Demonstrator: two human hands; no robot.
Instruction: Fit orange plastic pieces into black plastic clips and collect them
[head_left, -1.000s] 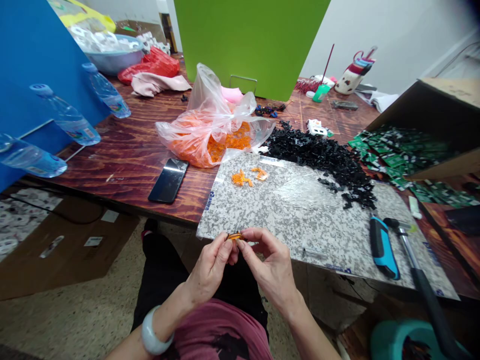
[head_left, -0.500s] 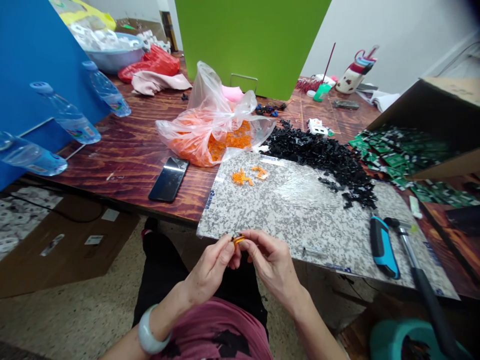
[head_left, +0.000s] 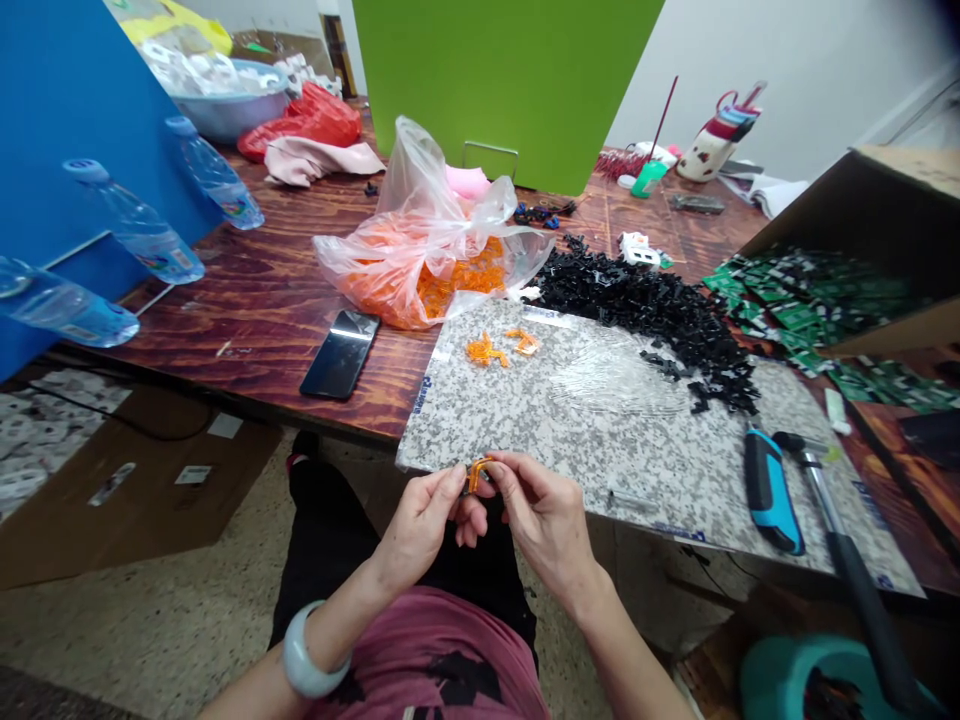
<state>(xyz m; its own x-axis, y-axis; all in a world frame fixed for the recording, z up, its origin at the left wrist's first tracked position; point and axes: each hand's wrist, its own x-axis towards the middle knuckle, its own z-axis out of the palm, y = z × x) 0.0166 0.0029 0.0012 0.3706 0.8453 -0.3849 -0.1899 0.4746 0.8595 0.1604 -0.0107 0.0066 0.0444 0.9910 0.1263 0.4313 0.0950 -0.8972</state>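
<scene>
Between my two hands is a small bent orange plastic piece [head_left: 477,472] with a dark part against its left side. My left hand [head_left: 424,515] pinches its left end between thumb and fingers. From the other side, the thumb and forefinger of my right hand [head_left: 541,510] grip its upper right end. Both hands are over my lap, just off the front edge of the speckled board [head_left: 510,420]. Several loose orange pieces [head_left: 486,350] lie on that board. Behind them sits a clear plastic bag [head_left: 420,265] full of orange pieces. Fingers hide part of the held piece.
A heap of black pieces [head_left: 637,300] and a patch of thin clear strips [head_left: 615,380] cover the board's far side. On the right lie a blue-black cutter [head_left: 772,490] and a hammer [head_left: 825,500]. A box [head_left: 900,240] spills green circuit boards. A phone [head_left: 340,355] lies left.
The orange piece has been turned in my fingers, from lying nearly level to showing its bent shape. My left fingers have opened out slightly beneath it.
</scene>
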